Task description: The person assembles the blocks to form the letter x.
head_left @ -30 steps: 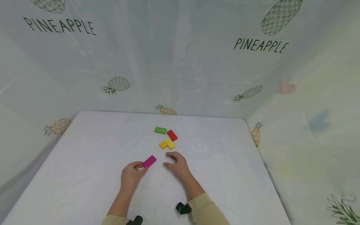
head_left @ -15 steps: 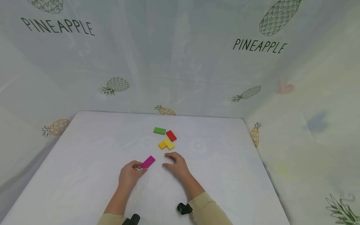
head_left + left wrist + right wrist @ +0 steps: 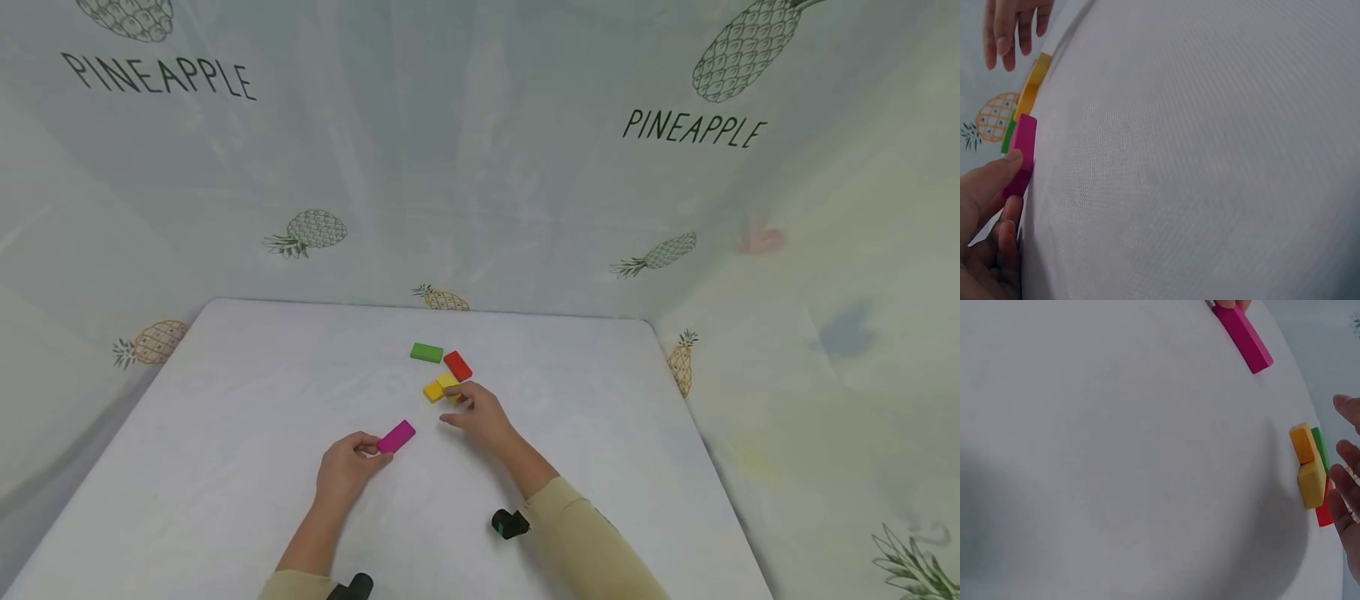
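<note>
While the left hand (image 3: 347,471) pinches the magenta block (image 3: 396,437) close to the table (image 3: 600,442), the right hand (image 3: 485,421), thumb and fingers parted, holding nothing, hovers by the yellow block (image 3: 447,379), which touches the orange block (image 3: 432,391); beyond lie the red block (image 3: 458,366) and green block (image 3: 427,352).

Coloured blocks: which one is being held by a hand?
The magenta block, pinched by the left hand. The green block, red block, orange block and yellow block lie unheld in a group farther away.
</note>
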Demonstrator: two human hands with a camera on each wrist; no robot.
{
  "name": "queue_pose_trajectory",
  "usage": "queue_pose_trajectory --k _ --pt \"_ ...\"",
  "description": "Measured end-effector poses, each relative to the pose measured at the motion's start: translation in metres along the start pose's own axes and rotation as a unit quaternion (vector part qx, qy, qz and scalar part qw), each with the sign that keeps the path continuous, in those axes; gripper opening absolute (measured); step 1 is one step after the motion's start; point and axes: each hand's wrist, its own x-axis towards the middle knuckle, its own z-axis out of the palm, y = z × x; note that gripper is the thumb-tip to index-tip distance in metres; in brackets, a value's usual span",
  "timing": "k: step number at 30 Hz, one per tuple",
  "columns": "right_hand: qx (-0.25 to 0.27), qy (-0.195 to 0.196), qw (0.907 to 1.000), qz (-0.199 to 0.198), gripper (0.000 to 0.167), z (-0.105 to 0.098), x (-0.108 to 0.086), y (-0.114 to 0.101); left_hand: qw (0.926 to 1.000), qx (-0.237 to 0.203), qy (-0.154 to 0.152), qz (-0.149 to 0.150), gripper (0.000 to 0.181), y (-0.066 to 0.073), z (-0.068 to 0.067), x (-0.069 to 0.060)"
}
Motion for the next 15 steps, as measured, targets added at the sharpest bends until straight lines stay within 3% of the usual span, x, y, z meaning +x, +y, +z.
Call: queue_pose_trajectory --k 15 --pt "-0.098 -0.052 0.9937 -0.018 0.043 -0.017 0.039 -0.014 0.9998 0.001 -0.002 -0.018 0.029 -0.002 0.001 0.002"
